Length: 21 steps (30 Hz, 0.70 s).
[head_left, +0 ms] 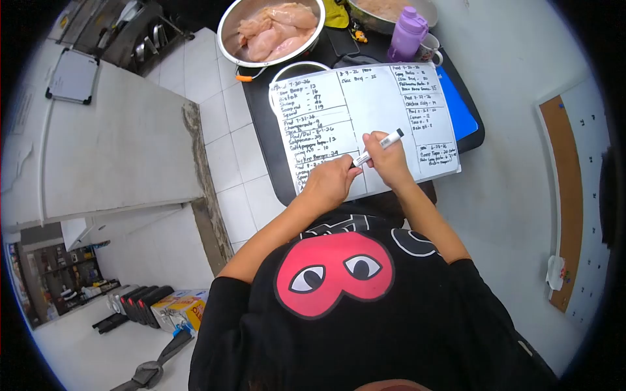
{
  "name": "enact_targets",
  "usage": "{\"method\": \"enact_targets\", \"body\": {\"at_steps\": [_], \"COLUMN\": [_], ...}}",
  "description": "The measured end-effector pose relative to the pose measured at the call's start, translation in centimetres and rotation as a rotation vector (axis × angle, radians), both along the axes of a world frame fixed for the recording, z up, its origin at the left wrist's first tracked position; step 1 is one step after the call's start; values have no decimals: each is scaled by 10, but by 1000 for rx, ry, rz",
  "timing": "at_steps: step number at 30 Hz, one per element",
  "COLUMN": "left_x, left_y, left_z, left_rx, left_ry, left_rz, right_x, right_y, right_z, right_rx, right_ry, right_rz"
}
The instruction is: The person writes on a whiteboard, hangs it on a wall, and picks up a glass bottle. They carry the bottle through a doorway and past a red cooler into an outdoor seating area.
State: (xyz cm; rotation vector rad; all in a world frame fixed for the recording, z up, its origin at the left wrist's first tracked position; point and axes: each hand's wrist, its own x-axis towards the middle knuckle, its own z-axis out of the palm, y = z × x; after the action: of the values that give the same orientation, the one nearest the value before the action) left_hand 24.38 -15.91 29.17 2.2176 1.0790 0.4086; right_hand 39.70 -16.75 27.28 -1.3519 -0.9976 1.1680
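Note:
A white marker with black ends lies slantwise between my hands, low over the whiteboard. Fingers of my right hand are wrapped round its barrel. My left hand pinches the marker's lower end, where a black cap partly shows between the fingertips. Handwritten lists of dates, food names and numbers fill the board's left and right columns. Its middle column has only a short note at the top. The board rests on a black table, and my left forearm crosses its near edge.
Beyond the board stands a metal bowl of raw chicken pieces. A purple bottle, a mug and another bowl are at the far right. A blue folder sticks out under the board. A corkboard hangs on the right wall.

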Motion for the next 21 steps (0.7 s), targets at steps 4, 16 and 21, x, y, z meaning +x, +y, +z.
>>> {"method": "enact_targets", "body": {"at_steps": [4,16,21], "left_x": [-1,-105,-120], "left_y": [-14,-10,11], "left_z": [0,-116,-130], "left_rx": [-251,-363,-769], "left_ry": [-205,-475,-786], "left_rz": [59,853,954], "right_x": [2,90,52], "right_y": [6,29,8], "right_z": [16,32,6], "right_rx": [-62,136,101], "right_ry": [55,488,494], "right_rz": [91,-315,-250]}}
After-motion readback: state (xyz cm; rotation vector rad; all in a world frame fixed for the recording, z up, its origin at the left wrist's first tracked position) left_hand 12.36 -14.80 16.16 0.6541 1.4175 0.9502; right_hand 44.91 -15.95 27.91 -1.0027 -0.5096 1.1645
